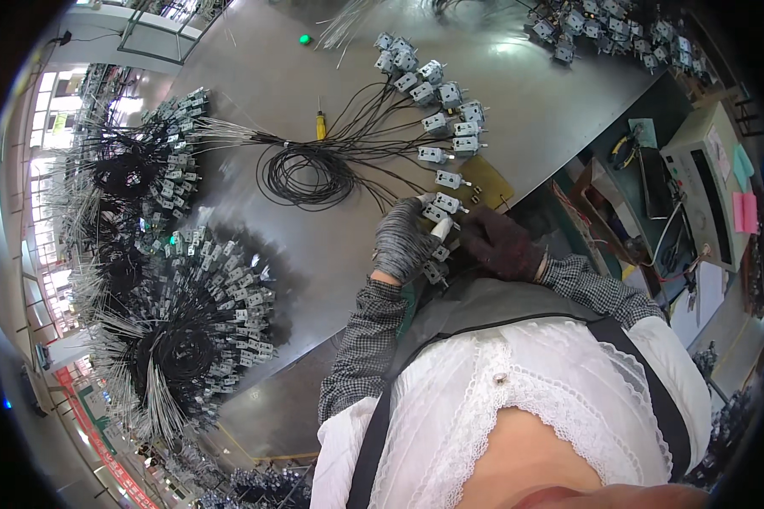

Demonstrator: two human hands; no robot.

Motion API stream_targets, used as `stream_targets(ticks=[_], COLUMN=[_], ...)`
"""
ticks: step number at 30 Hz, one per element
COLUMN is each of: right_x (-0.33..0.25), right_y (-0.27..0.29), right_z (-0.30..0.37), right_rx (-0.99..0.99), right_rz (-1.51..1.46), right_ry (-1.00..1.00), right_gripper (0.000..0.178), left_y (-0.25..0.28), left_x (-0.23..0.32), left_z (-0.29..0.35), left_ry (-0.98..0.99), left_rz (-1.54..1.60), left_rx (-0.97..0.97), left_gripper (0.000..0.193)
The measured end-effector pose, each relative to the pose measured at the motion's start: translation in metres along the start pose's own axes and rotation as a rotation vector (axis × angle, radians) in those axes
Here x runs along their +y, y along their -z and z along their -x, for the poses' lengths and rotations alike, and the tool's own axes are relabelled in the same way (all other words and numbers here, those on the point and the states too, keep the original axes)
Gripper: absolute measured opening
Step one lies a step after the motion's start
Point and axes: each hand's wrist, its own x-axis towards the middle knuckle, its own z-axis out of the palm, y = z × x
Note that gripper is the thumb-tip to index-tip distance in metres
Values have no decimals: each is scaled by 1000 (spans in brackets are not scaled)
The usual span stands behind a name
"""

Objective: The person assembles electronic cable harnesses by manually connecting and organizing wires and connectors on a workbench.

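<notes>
My left hand (403,239), in a grey striped glove with white fingertips, is closed around a small silver motor (446,204) near the table's front edge. To its right, my right hand (502,243), in a dark maroon glove, has its fingers curled close to that motor; its fingertips are hidden, so what they hold does not show. More silver motors (438,254) hang just below my left fingers. Beyond my hands a row of like motors (467,129) fans out on black cables, which run into a tied coil (306,174).
A yellow screwdriver (321,124) lies beside the coil on the metal table (229,182). A brownish plate (492,182) with small brass-coloured pieces sits right of the row. Large motor bundles (182,352) stand at left, another pile (607,30) far right. A beige instrument (700,182) stands at right.
</notes>
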Motion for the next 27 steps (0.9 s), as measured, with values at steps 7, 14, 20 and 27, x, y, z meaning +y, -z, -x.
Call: stream_targets(ticks=[7,14,20,27], right_x=[26,41,-4,10], right_y=[-11,-7,15,7], right_z=[-10,-14,-8,-23], right_rx=[10,122,-270,-55], right_rz=[-221,211,-1197,19], right_ry=[10,472,-280,596], right_gripper=[54,41,27,35], left_y=[-1,-15,-26,-17], left_x=[0,17,10,15], left_z=[-3,-5,22,60], left_ry=[35,63,28,-99], left_rz=[-15,641,854,-559], left_rx=[-10,26,194,145], left_gripper=[48,48,63,65])
